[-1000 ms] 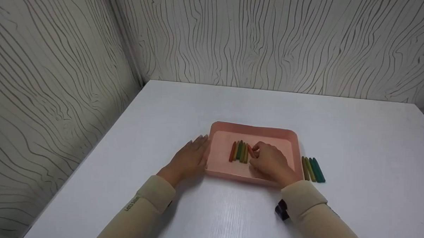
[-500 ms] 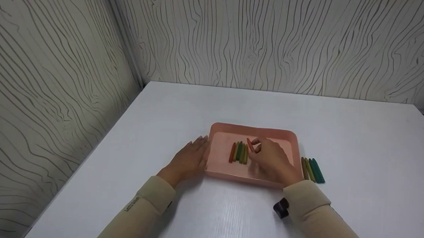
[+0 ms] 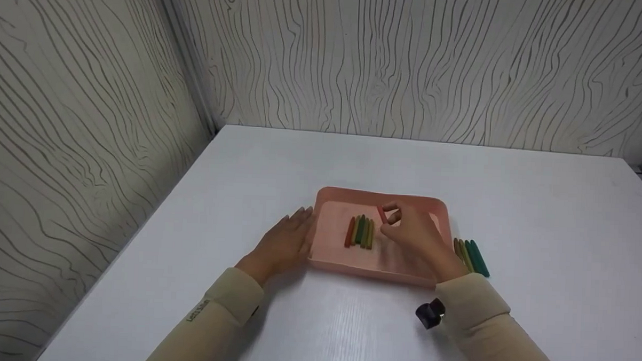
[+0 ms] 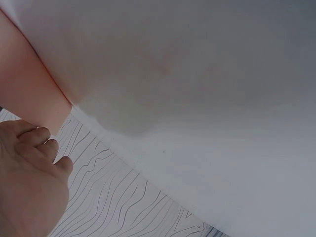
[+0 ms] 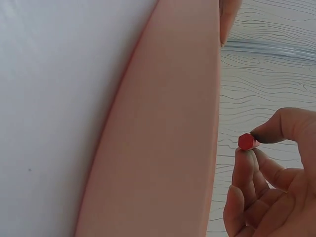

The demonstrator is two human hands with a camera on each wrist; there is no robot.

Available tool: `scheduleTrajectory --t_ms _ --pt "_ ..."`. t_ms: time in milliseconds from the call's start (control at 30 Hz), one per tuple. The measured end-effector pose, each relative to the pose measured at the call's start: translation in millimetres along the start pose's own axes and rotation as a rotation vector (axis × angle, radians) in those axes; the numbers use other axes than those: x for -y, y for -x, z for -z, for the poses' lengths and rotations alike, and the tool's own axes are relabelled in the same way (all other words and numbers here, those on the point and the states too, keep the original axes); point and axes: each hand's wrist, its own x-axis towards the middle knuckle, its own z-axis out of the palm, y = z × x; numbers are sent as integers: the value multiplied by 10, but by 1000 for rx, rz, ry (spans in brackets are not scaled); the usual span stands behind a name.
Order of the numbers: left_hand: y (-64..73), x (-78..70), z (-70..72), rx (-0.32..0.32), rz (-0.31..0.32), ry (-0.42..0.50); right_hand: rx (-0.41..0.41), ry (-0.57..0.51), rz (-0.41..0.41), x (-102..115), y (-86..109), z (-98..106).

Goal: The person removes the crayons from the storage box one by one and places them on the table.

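My right hand (image 3: 413,229) pinches a red crayon (image 3: 382,214) between thumb and fingertips above a shallow pink tray (image 3: 371,269). The right wrist view shows the flat hexagonal end of that red crayon (image 5: 246,141). In the tray, left of the held crayon, several crayons (image 3: 360,232) lie side by side: a red one at the left, then yellowish and green ones. My left hand (image 3: 282,242) rests on the table with fingers extended, touching the tray's left side. From the left wrist, that hand (image 4: 32,173) appears beside the tray's outer wall (image 4: 37,81).
Several more crayons (image 3: 473,256), brownish, yellowish and green, lie in a row on the white table (image 3: 554,237) right of the tray, partly behind the right wrist. A black device (image 3: 430,313) is strapped under the right cuff. Wood-grain panels (image 3: 410,61) stand behind and at left.
The right hand has lifted the red crayon off the tray floor, away from the row, then drifted slightly right with it. The left hand has stayed in place.
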Motion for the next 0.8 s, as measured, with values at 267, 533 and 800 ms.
scheduleTrajectory --t_ms 267,533,800 --pt "4 -27 28 14 15 3 -35 5 2 -118 35 164" --pt "-1 -28 31 18 14 8 -57 26 -21 -282 115 395" --pt "-4 -2 21 3 -14 13 -57 77 -59 -479 222 633"
